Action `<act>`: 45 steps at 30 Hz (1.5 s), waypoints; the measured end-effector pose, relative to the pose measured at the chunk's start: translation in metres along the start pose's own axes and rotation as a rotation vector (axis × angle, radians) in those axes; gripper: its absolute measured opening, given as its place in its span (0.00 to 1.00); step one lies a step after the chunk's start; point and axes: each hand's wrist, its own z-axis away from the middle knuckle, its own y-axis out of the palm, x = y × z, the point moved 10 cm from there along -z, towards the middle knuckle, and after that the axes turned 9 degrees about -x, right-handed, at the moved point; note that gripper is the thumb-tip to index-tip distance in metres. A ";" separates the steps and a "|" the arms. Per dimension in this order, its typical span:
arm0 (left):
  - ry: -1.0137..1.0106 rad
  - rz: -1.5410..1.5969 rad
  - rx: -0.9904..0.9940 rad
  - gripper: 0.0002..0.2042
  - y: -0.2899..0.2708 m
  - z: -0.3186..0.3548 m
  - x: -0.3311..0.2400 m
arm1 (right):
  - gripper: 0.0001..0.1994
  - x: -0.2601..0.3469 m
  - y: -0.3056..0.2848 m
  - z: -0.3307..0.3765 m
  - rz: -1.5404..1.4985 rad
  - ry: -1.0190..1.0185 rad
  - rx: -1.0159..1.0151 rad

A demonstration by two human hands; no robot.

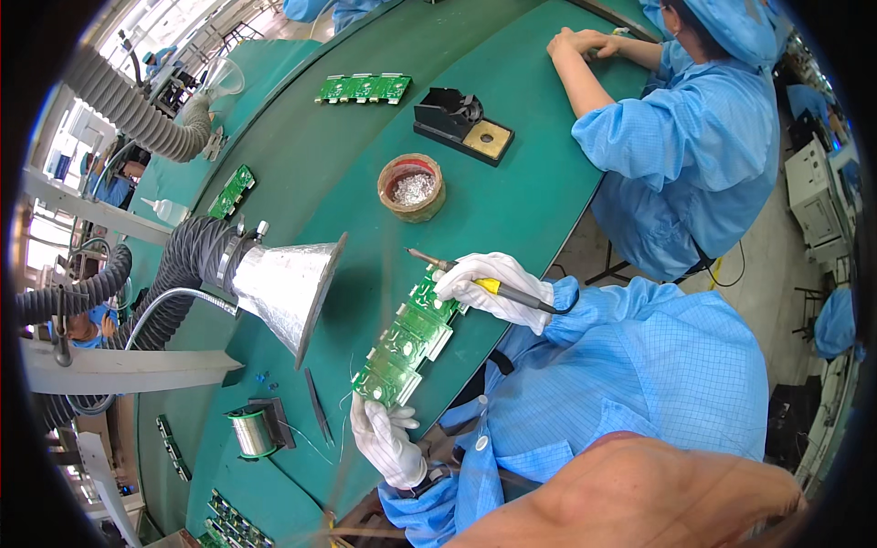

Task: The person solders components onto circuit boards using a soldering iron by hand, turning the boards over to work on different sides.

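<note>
Blue-sleeved forearms come in from the lower edge, and both gloved hands are busy; the left hand grips the near end of a long green circuit board panel, lifting that end off the green counter so that the panel slants up toward the head, seemingly to present its face to the light; the right hand is closed around the yellow-and-black grip of a soldering iron, pen-fashion, its tip pointing left just above the panel's far end; a silver fume-extractor funnel on a ribbed hose opens toward the panel, probably to draw smoke away; a solder spool and tweezers lie near the left hand, within easy reach; farther off stand a round tub of metal wool and a black iron stand; whether the tip touches the panel is hard to tell; a co-worker in blue sits beyond, partly cut off.
</note>
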 end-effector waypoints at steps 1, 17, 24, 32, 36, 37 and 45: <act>0.008 0.009 -0.005 0.23 0.000 0.000 -0.001 | 0.07 0.000 0.000 0.001 -0.006 0.026 0.012; -0.148 0.102 0.020 0.26 0.003 -0.009 0.011 | 0.12 -0.011 0.003 0.000 -0.016 0.193 0.067; -0.165 0.092 0.049 0.28 0.000 -0.006 0.008 | 0.15 -0.006 0.009 0.004 -0.031 0.104 0.071; -0.158 0.119 0.041 0.25 0.000 -0.010 0.008 | 0.15 -0.006 0.003 0.002 -0.135 0.206 -0.011; -0.157 0.052 0.066 0.27 0.000 -0.013 0.010 | 0.15 -0.006 -0.003 -0.002 -0.123 0.261 -0.016; -0.158 0.054 0.074 0.27 -0.001 -0.013 0.010 | 0.15 -0.005 -0.003 -0.002 -0.116 0.262 -0.021; -0.214 0.091 0.075 0.26 -0.005 -0.013 0.017 | 0.17 0.013 -0.010 -0.007 -0.248 0.142 -0.036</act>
